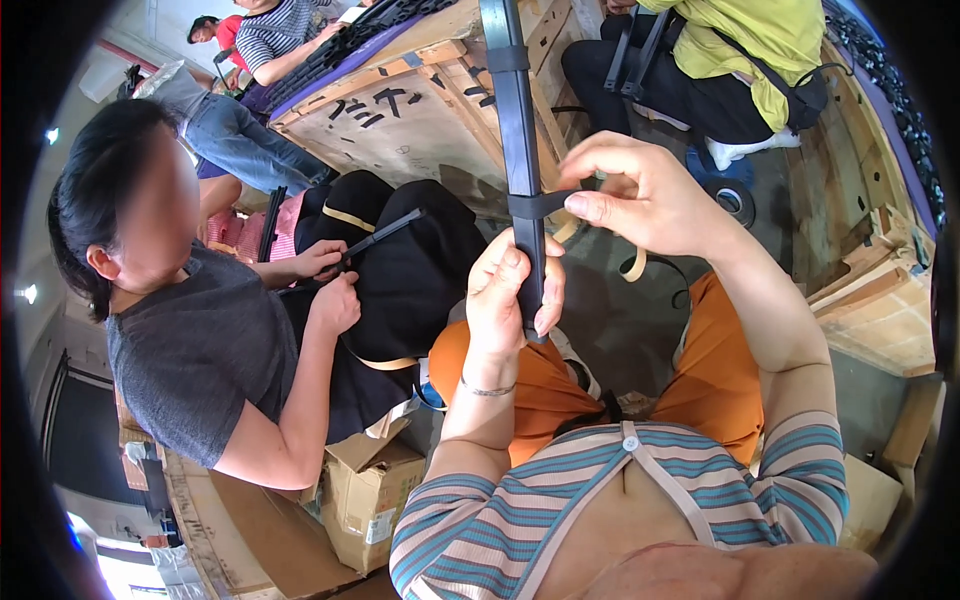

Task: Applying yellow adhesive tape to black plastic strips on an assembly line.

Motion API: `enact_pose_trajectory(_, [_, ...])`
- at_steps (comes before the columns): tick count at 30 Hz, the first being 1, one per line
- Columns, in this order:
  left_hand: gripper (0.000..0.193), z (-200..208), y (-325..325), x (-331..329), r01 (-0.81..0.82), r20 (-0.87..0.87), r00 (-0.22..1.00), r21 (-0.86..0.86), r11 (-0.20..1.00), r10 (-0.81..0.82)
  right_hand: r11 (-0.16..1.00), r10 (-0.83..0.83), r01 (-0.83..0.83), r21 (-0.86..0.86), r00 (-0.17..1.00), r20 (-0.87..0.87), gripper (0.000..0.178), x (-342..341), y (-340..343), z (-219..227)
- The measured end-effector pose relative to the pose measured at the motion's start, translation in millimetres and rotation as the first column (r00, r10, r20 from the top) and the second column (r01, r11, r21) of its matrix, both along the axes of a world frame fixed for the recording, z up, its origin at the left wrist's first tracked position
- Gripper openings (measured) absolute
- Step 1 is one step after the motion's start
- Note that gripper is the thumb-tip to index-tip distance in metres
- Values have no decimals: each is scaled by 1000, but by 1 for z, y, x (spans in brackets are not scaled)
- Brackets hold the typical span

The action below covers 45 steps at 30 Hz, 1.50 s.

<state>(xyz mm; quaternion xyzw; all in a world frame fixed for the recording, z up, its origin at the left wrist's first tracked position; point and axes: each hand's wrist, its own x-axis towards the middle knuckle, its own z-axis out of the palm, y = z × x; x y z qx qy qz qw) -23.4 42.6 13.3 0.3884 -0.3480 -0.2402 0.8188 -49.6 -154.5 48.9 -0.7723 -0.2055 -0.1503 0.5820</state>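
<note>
My left hand [497,300] is closed around the lower end of a long, dark, straight-sided bar [518,130], which stands nearly upright before me and runs out of the top of the view. A strip of black tape [538,206] crosses the bar just above that hand. Between thumb and fingers, my right hand [650,195] pinches the strip's free end, right of the bar. Higher up, another black band [507,58] goes round the bar. A curled pale yellow strip [634,266] hangs below my right hand; where it is attached is hidden.
At my left, a person in a grey shirt [215,370] handles a thin black strip [385,235]. A worker in yellow [750,60] sits ahead. Wooden crates [400,120] stand in front and at right. A black tape roll [735,203] lies on the floor; a cardboard box [370,490] is lower left.
</note>
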Motion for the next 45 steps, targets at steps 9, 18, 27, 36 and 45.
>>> enact_pose_trajectory(9, [33,-7,-9,0,-171,100,982,90,981,162,994,-105,106,-11,991,88,9,-1,19,4])
enact_pose_trajectory(18, [30,-17,-6,5,-20,-82,996,34,999,22,992,-71,76,104,996,-48,15,16,30,-10])
enact_pose_trajectory(27, [37,-6,-5,-7,137,-68,987,-129,982,-147,987,-121,160,-6,722,-681,18,46,33,-60])
enact_pose_trajectory(36, [39,10,-7,-17,253,-96,954,-249,935,-284,776,425,-359,518,905,-10,45,-1,38,8])
enact_pose_trajectory(45, [30,-13,-22,-2,222,-188,947,-208,953,-262,560,686,-372,740,709,-163,35,36,20,-28])
